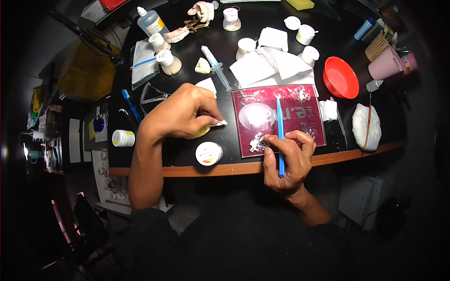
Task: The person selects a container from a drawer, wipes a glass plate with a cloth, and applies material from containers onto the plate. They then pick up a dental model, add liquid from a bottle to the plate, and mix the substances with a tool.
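My left hand point(190, 112) is bent down over the table, its fingers pinched on a small white piece point(221, 123) whose kind I cannot make out. Partly hidden under that hand is something yellow point(201, 132). A white jar point(209, 153) with a printed label stands just below it. My right hand point(290, 161) holds a slim blue stick-like spatula point(280, 122) between its fingers, its whitish tip resting over the dark red glossy slab point(248, 147). White crumbly material point(257, 142) lies on the slab by my right fingertips, with more point(301, 93) at its top edge.
Behind the slab lie white paper tissues point(262, 68). A syringe point(216, 68), dental models point(202, 11), a bottle point(151, 22) and several jars stand farther back. To the right are a red bowl point(341, 77) and a white wrapped bundle point(367, 127). A wooden edge point(225, 169) borders the table front.
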The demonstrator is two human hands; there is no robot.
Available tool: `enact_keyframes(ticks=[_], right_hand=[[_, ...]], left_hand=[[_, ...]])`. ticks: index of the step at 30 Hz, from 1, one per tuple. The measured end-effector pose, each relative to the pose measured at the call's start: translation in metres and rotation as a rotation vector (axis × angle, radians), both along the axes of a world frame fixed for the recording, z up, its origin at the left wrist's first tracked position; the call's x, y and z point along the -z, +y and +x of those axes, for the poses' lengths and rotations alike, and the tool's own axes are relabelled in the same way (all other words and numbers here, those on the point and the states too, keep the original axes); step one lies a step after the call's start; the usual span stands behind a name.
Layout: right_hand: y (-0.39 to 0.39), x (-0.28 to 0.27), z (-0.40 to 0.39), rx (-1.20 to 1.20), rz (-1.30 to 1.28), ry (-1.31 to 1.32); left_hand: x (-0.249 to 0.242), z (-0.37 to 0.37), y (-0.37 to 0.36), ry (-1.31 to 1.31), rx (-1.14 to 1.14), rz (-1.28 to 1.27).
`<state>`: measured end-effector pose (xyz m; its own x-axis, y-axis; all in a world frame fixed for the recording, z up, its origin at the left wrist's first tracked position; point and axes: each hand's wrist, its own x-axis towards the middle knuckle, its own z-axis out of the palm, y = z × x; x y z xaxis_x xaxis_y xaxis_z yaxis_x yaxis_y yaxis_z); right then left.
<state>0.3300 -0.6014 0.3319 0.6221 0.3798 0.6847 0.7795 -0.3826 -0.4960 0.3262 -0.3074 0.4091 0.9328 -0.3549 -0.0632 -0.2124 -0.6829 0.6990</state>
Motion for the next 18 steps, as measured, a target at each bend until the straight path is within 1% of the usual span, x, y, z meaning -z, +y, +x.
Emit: enact_keyframes(ticks=[1, 4, 7, 12, 13, 15, 18], right_hand=[[0.0, -0.001, 0.0, -0.011, -0.003, 0.006], [-0.001, -0.004, -0.001, -0.044, -0.007, 0.022], [-0.004, -0.007, 0.0, -0.094, -0.003, 0.023], [-0.009, -0.004, 0.002, -0.188, 0.12, 0.102], [-0.008, -0.004, 0.003, -0.211, 0.155, 0.122], [-0.007, -0.008, 0.004, -0.24, 0.176, 0.124], [-0.006, -0.01, 0.002, -0.267, 0.172, 0.141]], left_hand=[[-0.001, -0.004, 0.003, 0.013, -0.067, 0.035], [0.001, -0.016, 0.01, -0.095, -0.132, 0.077], [-0.003, -0.03, 0.008, -0.167, -0.272, 0.108], [-0.017, -0.075, -0.016, -0.368, -0.567, 0.034], [-0.015, -0.089, -0.025, -0.329, -0.625, 0.006], [-0.003, -0.108, -0.049, -0.391, -0.615, 0.009], [0.027, -0.121, -0.083, -0.496, -0.695, -0.007]])
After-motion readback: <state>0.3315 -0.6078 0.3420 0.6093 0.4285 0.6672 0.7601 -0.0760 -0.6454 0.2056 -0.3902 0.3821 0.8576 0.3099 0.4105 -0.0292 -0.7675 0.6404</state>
